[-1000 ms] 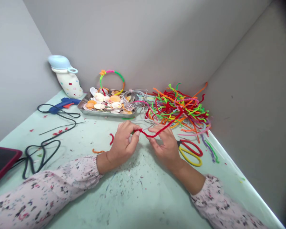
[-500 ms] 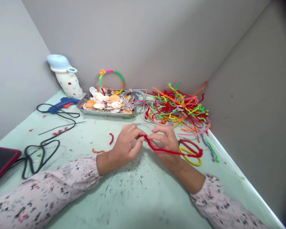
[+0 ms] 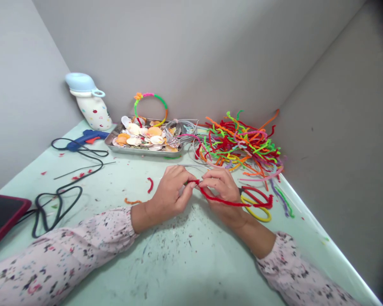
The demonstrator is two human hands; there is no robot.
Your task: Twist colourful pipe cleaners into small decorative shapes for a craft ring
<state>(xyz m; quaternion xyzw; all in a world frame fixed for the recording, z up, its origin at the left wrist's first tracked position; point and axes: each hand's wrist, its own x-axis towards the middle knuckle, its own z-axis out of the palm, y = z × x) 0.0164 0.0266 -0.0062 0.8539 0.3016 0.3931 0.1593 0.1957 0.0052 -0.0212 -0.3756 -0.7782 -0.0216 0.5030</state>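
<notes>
A red pipe cleaner (image 3: 225, 202) runs from between my fingertips and trails to the right across my right hand, its far end bent up. My left hand (image 3: 170, 190) pinches its near end between thumb and forefinger. Close against it, my right hand (image 3: 221, 191) is closed with its fingertips on the same red strand. A bit of something green or dark shows at the left fingertips, too small to make out. Scissors with red and yellow handles (image 3: 258, 216) lie just right of my right hand, partly behind the pipe cleaner.
A metal tray (image 3: 140, 150) of seashells (image 3: 155, 131) stands at the back, a multicoloured pipe-cleaner ring (image 3: 161, 100) upright in it. Right of it lies a heap of pipe cleaners (image 3: 242, 144). Leftward are a bottle (image 3: 94, 112), a blue glue gun (image 3: 83, 139), black cord (image 3: 62, 187) and a phone (image 3: 6, 216).
My right fingertips have closed in on the red strand near my left fingertips. The whole view has shifted very slightly; the table items stay in place.
</notes>
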